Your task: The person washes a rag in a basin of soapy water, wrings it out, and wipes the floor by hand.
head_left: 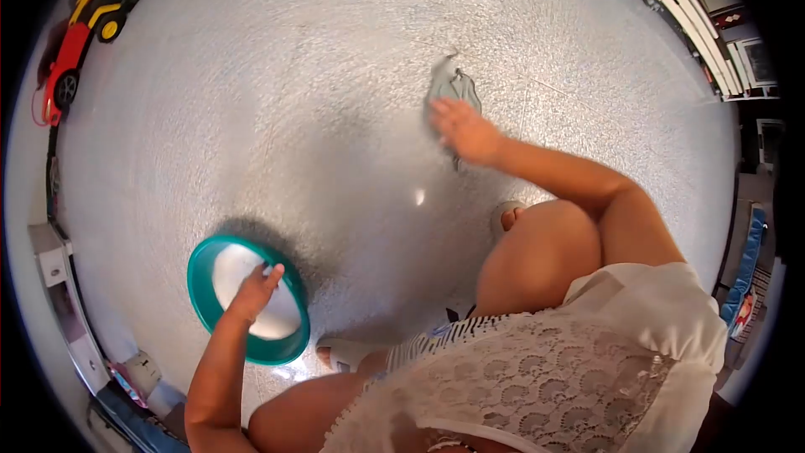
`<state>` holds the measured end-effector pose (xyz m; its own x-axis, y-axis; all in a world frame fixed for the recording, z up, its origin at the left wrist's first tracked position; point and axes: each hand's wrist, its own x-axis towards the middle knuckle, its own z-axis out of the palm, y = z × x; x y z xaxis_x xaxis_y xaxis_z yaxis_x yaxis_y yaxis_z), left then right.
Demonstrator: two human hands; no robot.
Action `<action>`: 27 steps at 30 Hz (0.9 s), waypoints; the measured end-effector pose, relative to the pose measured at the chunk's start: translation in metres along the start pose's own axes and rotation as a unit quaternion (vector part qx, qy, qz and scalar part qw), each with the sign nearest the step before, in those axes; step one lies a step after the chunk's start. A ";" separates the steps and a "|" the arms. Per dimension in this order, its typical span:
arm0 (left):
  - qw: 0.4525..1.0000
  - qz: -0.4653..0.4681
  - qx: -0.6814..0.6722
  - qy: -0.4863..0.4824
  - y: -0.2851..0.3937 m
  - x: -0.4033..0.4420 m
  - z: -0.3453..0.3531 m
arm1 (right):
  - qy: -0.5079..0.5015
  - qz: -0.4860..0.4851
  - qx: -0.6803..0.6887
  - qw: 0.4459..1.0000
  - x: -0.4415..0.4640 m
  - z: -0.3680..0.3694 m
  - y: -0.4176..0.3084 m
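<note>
A grey cloth lies crumpled and spread on the wet floor. On top of it my right hand rests flat, its fingers stretched out and slightly blurred. The palm hides part of the cloth. At the lower left is a green basin with white suds or whitish liquid inside. My left hand reaches across the basin, with thumb and fingers closed at its right rim. Some of those fingers are hidden.
The grey, shiny floor surrounds me as I squat, a sandaled foot near my right arm. A red toy vehicle and a yellow-and-black one stand at the upper left. Shelves line the right; a white drawer unit stands left.
</note>
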<state>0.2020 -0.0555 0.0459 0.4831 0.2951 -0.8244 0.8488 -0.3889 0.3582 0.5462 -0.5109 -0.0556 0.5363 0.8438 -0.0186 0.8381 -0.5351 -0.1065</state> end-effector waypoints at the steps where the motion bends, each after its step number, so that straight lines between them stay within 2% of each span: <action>1: 0.998 -0.049 -0.033 0.005 0.018 0.001 0.017 | -0.008 0.022 0.021 0.999 -0.003 0.009 0.006; 2: 0.992 -0.121 -0.032 -0.005 0.044 0.000 0.026 | -0.021 0.046 0.043 0.998 0.000 0.018 0.003; 3: 0.992 -0.122 -0.026 0.032 0.043 0.011 0.036 | -0.034 0.072 0.064 0.995 0.006 0.024 0.007; 6: 0.983 -0.092 0.015 0.158 -0.018 0.036 0.056 | 0.019 0.041 0.099 0.994 0.027 0.041 0.051; 8: 0.974 -0.113 0.088 0.178 0.013 0.020 0.063 | 0.034 0.047 0.091 0.994 0.041 0.033 0.080; 10: 0.970 -0.116 0.089 0.196 0.025 0.020 0.076 | 0.049 0.064 0.065 0.995 0.055 0.034 0.121; 11: 0.962 -0.135 0.125 0.201 0.030 0.021 0.078 | 0.058 0.078 0.050 0.994 0.065 0.037 0.140; 14: 0.943 -0.194 0.121 0.243 0.076 0.022 0.091 | 0.076 0.109 0.011 0.991 0.087 0.040 0.203; 23: 0.956 -0.146 0.105 0.232 0.183 0.049 0.111 | 0.075 0.262 -0.106 0.956 0.099 0.037 0.390; 27: 0.960 -0.105 0.127 0.225 0.234 0.061 0.127 | 0.080 0.318 -0.104 0.939 0.079 0.024 0.437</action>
<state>0.4029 -0.2389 0.0236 0.3990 0.7150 -0.5741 0.8856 -0.4627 0.0394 0.9524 -0.6776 -0.1274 0.9293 0.3423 0.1387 0.3353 -0.9394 0.0715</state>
